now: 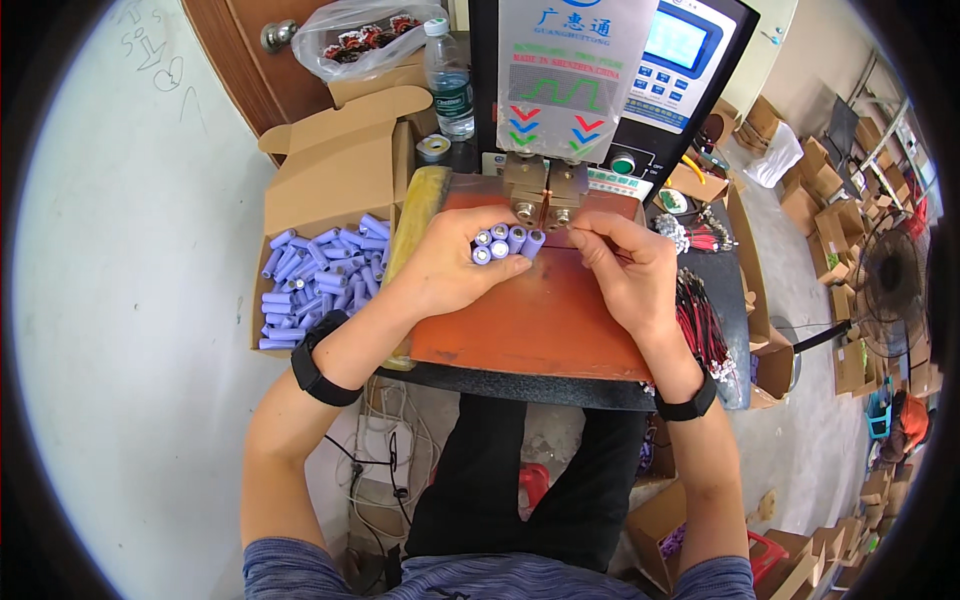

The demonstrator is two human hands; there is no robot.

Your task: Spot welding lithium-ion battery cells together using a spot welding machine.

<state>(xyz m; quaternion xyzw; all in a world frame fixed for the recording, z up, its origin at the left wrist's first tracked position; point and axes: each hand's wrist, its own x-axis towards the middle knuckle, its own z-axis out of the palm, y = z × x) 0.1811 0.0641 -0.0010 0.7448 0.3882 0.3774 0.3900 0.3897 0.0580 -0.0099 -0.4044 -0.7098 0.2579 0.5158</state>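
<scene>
My left hand (447, 262) is closed around several purple cylindrical battery cells (500, 247), their round ends facing up toward me. The bunch sits just below the two copper-tipped electrodes (545, 208) of a spot welder (575, 90). To the right of the cells, my right hand (637, 272) pinches thumb and forefinger together beside the electrodes. What lies in that pinch is too small to make out; a thin line seems to run from it toward the cells. Both hands are over an orange-brown mat (530, 330).
An open cardboard box (345, 165) of loose purple cells stands at the left, beside a yellow wrapped block (418, 225). A water bottle (450, 85) is behind it. Red and black wire leads (703, 325) lie right of the mat. A fan (890, 285) and cartons stand farther right.
</scene>
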